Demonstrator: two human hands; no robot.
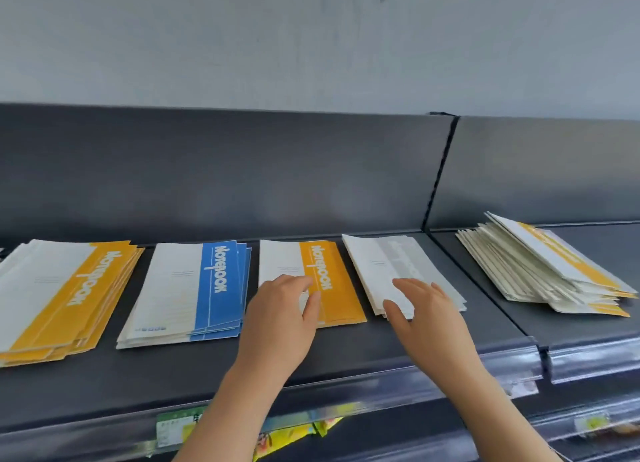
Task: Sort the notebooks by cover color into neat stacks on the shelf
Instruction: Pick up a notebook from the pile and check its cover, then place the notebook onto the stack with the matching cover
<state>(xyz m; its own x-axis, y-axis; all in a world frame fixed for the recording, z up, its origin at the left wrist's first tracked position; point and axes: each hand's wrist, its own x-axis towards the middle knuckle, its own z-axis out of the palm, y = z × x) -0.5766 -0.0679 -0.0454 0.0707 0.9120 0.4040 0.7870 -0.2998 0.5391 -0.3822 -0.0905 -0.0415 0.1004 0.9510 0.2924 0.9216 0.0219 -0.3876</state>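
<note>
Left hand (280, 318) touching middle yellow stack (341, 297), right hand (427, 318) touching grey stack (375, 269)

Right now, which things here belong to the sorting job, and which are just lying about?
Job: left yellow stack, blue stack, middle yellow stack under left hand, grey stack under right hand, mixed pile, shelf.
Lying about: price label, colourful packets below.

Grey wall (311, 39), clear price rail (415, 389), green price label (176, 427), yellow packaging beneath (291, 435)
</note>
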